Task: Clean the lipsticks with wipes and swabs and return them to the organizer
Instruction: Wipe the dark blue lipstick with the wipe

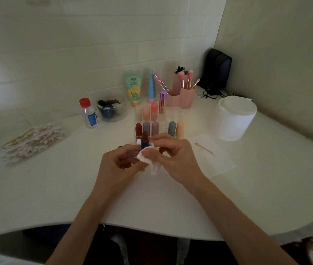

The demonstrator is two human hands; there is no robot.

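An open lipstick [144, 140] with a dark red bullet and a dark blue tube stands upright between my hands, just in front of the clear organizer [177, 116]. My left hand [120, 161] grips the tube's lower part. My right hand [172, 155] pinches a white wipe [148, 158] that is wrapped against the tube. The organizer holds several capped lipsticks [154, 111] in two rows. A used swab [204, 148] lies on a white wipe sheet [213, 155] to the right.
A pile of cotton swabs [31, 140] lies at the left. A red-capped bottle [88, 113], a tub of sponges [110, 108], two tubes, a pink brush holder [182, 92] and a wipe roll [234, 117] stand behind. The table's curved front edge is near my body.
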